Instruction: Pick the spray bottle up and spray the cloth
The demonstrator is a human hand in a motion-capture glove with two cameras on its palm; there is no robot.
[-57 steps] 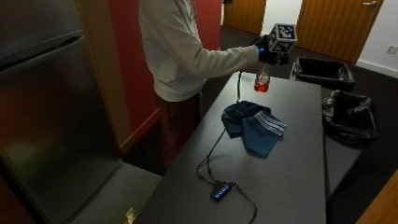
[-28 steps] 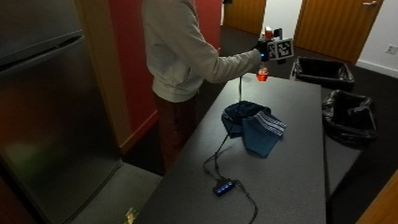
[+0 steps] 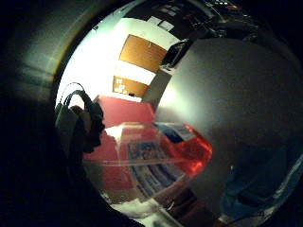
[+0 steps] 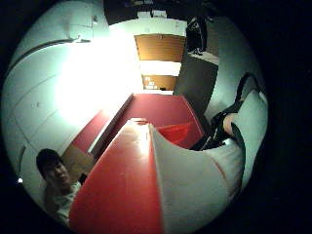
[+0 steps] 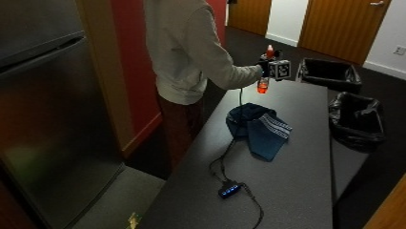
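Note:
In the outside view my gloved right hand (image 5: 265, 67) grips the neck of a spray bottle (image 5: 262, 85) with orange-red liquid and a red top, held above the far end of the grey table (image 5: 298, 181). A crumpled blue cloth (image 5: 260, 128) with a striped band lies on the table nearer the camera than the bottle. The little finger side palm view is filled by the labelled bottle (image 3: 156, 161), with the blue cloth (image 3: 258, 189) beyond it on the table. In the thumb side palm view the red and white spray head (image 4: 146, 185) sits close to the palm.
Two black-lined bins (image 5: 329, 74) (image 5: 357, 119) stand beyond the table's far side. A black cable runs along the table to a blue-lit hub (image 5: 228, 189). The person stands at the table's left edge, with a steel fridge (image 5: 51, 119) further left.
The gloved hand has raised the spray bottle off the far end of the table and keeps hold of it. The outside camera has shifted slightly. The cloth has not moved.

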